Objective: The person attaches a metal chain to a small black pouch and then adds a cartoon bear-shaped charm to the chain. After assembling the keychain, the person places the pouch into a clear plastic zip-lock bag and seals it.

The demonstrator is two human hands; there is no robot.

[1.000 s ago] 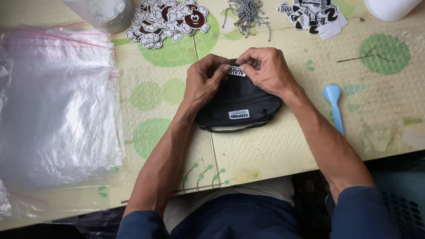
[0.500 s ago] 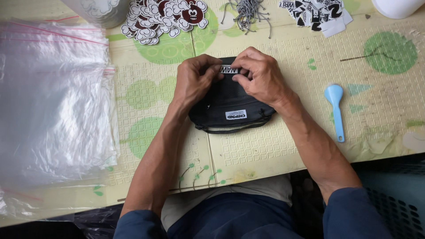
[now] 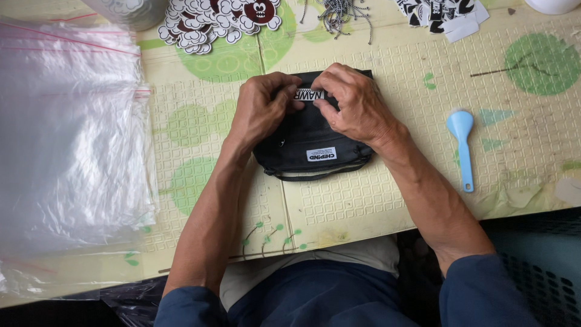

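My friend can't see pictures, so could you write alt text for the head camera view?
Both hands, left hand and right hand, pinch a small white label on a black pouch lying on a green-dotted mat. Clear plastic bags lie left, a blue scoop right.

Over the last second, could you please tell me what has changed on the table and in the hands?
The small black fabric pouch has flattened and squared up on the mat. Both hands keep their grip on the white tag at its top edge, the left hand and right hand now closer together. The light blue plastic scoop, clear plastic bags and stickers stayed put.
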